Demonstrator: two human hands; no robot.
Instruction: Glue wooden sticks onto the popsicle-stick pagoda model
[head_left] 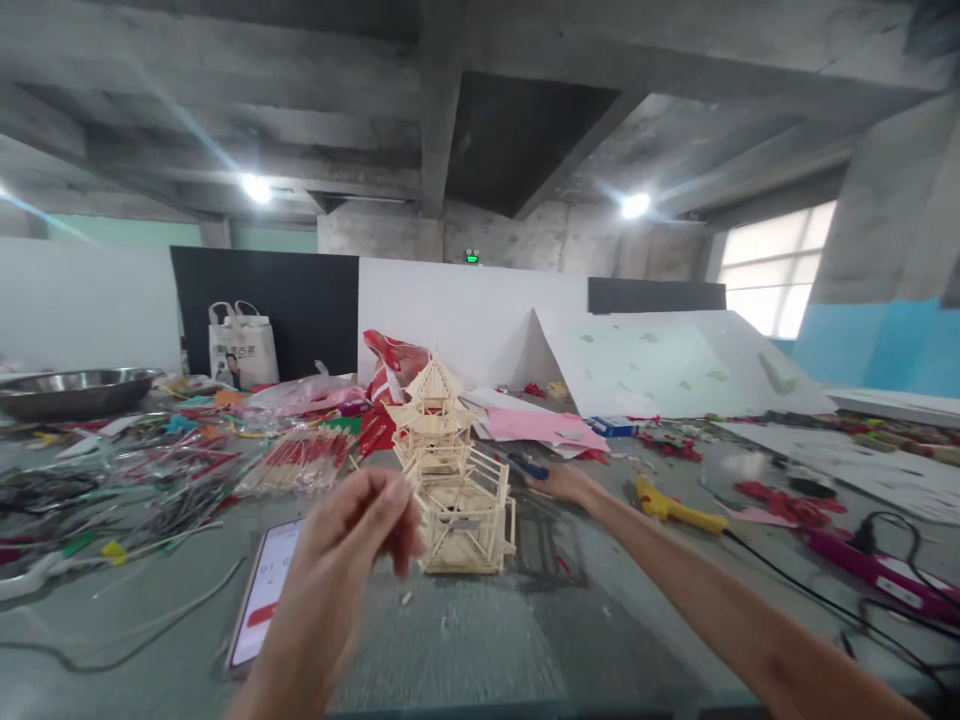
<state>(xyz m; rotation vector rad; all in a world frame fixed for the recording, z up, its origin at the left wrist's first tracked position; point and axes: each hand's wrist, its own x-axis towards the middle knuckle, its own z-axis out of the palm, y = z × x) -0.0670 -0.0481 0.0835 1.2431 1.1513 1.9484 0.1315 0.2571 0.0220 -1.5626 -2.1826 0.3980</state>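
A small tiered pagoda model (450, 480) built of thin pale wooden sticks stands upright on the table before me. My left hand (367, 530) is just left of its lower tier, thumb and fingers curled inward and slightly blurred. Whether those fingers touch the model or hold something small, I cannot tell. Stretched past the model on the right, my right hand (562, 482) has its fingers on a dark blue-handled tool (529, 466), which looks like pliers. Part of that tool is hidden by the fingers. A phone (262, 600) with a lit screen lies left of my left forearm.
Right of my right forearm lie a yellow glue gun (679, 508) with a black cord and a purple power strip (885, 580). Bundled sticks (300, 460), wires and plastic bags cover the left side. Pink paper (544, 428) and a leaning white board (667, 360) are behind.
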